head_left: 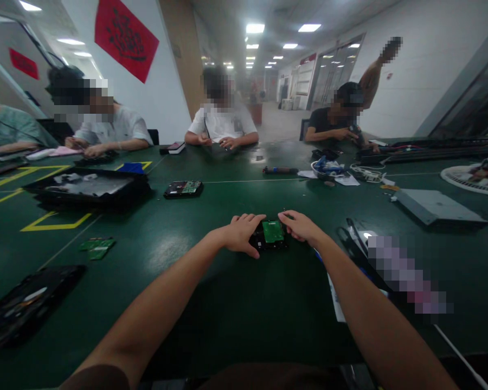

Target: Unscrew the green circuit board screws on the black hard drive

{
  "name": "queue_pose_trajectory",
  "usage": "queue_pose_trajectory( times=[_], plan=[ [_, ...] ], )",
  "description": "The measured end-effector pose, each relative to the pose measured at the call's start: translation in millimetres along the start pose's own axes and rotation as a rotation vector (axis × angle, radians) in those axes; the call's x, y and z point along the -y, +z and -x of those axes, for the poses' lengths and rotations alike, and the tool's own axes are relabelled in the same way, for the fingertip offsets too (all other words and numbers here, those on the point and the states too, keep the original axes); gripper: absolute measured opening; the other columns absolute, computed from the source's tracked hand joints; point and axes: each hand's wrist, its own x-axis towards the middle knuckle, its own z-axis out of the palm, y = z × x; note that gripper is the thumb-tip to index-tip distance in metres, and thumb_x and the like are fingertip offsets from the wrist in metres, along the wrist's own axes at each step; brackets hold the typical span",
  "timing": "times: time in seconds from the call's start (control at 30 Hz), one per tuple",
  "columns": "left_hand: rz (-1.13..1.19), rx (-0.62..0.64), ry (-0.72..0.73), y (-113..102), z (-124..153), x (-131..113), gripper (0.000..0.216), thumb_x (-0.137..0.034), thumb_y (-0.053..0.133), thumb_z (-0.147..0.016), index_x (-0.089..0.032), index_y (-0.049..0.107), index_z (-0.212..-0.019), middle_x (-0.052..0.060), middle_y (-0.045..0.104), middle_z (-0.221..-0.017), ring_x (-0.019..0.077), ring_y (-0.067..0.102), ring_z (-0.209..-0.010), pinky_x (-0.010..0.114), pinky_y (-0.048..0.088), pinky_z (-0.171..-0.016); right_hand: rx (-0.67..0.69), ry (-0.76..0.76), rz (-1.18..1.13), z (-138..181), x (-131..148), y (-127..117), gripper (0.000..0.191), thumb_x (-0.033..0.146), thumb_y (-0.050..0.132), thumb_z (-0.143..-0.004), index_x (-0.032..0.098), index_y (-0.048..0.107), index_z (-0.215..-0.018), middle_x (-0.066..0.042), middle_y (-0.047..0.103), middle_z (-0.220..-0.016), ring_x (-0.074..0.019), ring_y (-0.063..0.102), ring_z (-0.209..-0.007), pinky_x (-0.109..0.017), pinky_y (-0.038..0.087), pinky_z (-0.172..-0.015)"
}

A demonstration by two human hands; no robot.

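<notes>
A black hard drive (262, 242) with a green circuit board (273, 231) on its upper face lies on the table in front of me. My left hand (243, 233) grips the drive's left end, thumb at the near edge and fingers at the far edge. At the far right corner of the board is my right hand (299, 225), its thumb and index finger pinched together and the other fingers curled. What the pinch holds, if anything, is too small to make out.
Loose green circuit boards (98, 248), another drive (183, 188) and a black tray (89, 187) are to the left. A grey metal box (439, 206) and a white round basket (472, 179) stand right. Several people sit across the green table (223, 325).
</notes>
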Motion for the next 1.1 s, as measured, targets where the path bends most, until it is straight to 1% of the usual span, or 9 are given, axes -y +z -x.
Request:
queue_pose_trajectory(
  times=[0.13, 0.27, 0.37, 0.47, 0.6, 0.7, 0.8, 0.9, 1.1],
  plan=[
    [0.03, 0.038, 0.13, -1.6, -0.3, 16.3, 0.126, -0.047, 0.087, -0.069, -0.033, 0.007, -0.165, 0.012, 0.03, -0.17, 0.0393, 0.016, -0.159, 0.061, 0.012, -0.126, 0.115, 0.031, -0.081, 5.1, 1.6, -8.8, 0.047, 0.061, 0.056, -0.098, 0.022, 0.064, -0.122, 0.005, 0.052, -0.066, -0.0055, 0.036, -0.042, -0.019, 0.02, -0.037],
    [0.05, -0.06, 0.163, -1.3, -5.8, 34.9, 0.113, -0.04, 0.087, -0.071, -0.036, 0.021, -0.163, 0.007, 0.025, -0.172, 0.0371, 0.017, -0.159, 0.058, 0.017, -0.126, 0.151, 0.035, -0.069, 8.9, 2.2, -10.5, 0.038, 0.059, 0.062, -0.094, 0.02, 0.064, -0.097, 0.007, 0.045, -0.061, -0.005, 0.033, -0.041, -0.02, 0.017, -0.037],
    [-0.017, -0.21, 0.026, -0.8, -11.7, 43.7, 0.085, -0.032, 0.081, -0.077, -0.03, 0.045, -0.154, 0.009, 0.044, -0.163, 0.0367, 0.037, -0.15, 0.055, 0.029, -0.121, 0.137, 0.055, -0.042, 9.8, 0.8, -11.6, 0.043, 0.06, 0.064, -0.092, 0.02, 0.056, -0.079, 0.008, 0.042, -0.057, -0.0053, 0.032, -0.041, -0.02, 0.017, -0.037],
    [-0.085, -0.294, -0.036, -1.5, -14.8, 41.6, 0.05, -0.018, 0.059, -0.09, -0.025, 0.061, -0.14, 0.009, 0.062, -0.145, 0.0319, 0.052, -0.138, 0.051, 0.039, -0.116, 0.131, 0.071, -0.017, 9.9, -1.4, -13.6, 0.042, 0.058, 0.064, -0.092, 0.021, 0.053, -0.076, 0.008, 0.042, -0.056, -0.0057, 0.033, -0.041, -0.02, 0.018, -0.037],
    [-0.083, -0.265, -0.011, -3.7, -12.2, 20.9, 0.037, -0.024, 0.043, -0.101, -0.017, 0.068, -0.127, 0.013, 0.071, -0.13, 0.0304, 0.063, -0.122, 0.045, 0.048, -0.106, 0.132, 0.076, 0.002, 9.3, -3.4, -12.7, 0.04, 0.056, 0.063, -0.093, 0.021, 0.054, -0.077, 0.007, 0.045, -0.057, -0.0057, 0.036, -0.041, -0.02, 0.02, -0.037],
    [-0.043, -0.141, 0.037, -2.6, -7.2, 4.3, 0.053, -0.057, 0.043, -0.102, -0.015, 0.068, -0.123, 0.015, 0.073, -0.123, 0.0331, 0.065, -0.12, 0.045, 0.049, -0.105, 0.145, 0.076, 0.033, 8.4, -4.4, -8.0, 0.04, 0.056, 0.063, -0.093, 0.02, 0.055, -0.076, 0.007, 0.046, -0.056, -0.0059, 0.036, -0.04, -0.02, 0.021, -0.036],
    [-0.001, -0.08, 0.01, 2.0, -3.7, -1.1, 0.09, -0.082, 0.048, -0.089, -0.011, 0.054, -0.143, 0.022, 0.053, -0.153, 0.0399, 0.042, -0.148, 0.049, 0.037, -0.119, 0.161, 0.066, 0.041, 8.3, -3.9, -2.2, 0.041, 0.057, 0.064, -0.093, 0.02, 0.057, -0.076, 0.006, 0.048, -0.056, -0.006, 0.037, -0.039, -0.021, 0.021, -0.035],
    [0.045, -0.008, 0.001, 8.5, -5.3, 5.7, 0.116, -0.089, 0.056, -0.077, -0.009, 0.035, -0.158, 0.024, 0.025, -0.169, 0.0411, 0.018, -0.159, 0.053, 0.024, -0.127, 0.101, 0.06, -0.054, 8.6, -1.0, 1.5, 0.037, 0.054, 0.063, -0.093, 0.019, 0.06, -0.081, 0.004, 0.053, -0.059, -0.0064, 0.04, -0.041, -0.02, 0.023, -0.036],
    [0.037, -0.092, 0.076, 23.8, -15.9, 23.6, 0.127, -0.089, 0.066, -0.068, -0.014, 0.025, -0.163, 0.02, 0.009, -0.173, 0.0373, 0.007, -0.161, 0.053, 0.011, -0.131, -0.124, 0.047, -0.293, 10.8, 11.8, -7.1, 0.021, 0.033, 0.05, -0.097, 0.019, 0.057, -0.11, -0.001, 0.064, -0.079, -0.0101, 0.055, -0.054, -0.019, 0.037, -0.041]
  ],
)
